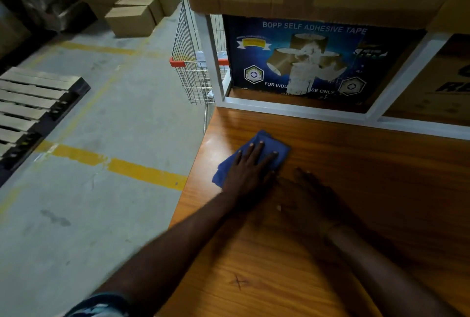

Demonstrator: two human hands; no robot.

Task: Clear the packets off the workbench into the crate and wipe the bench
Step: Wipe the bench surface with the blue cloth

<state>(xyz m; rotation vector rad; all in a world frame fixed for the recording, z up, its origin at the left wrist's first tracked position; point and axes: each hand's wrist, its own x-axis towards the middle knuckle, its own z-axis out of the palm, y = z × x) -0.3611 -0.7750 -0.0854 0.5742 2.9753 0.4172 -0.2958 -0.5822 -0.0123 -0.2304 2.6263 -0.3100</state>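
While spread flat, left hand (250, 176) presses cloth (264, 142).

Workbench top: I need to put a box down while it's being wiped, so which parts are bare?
Most of the workbench shows bare: the stretch between the white frame and the right hand, and the near part between the forearms. The far left corner is taken: the left hand presses flat on the blue cloth.
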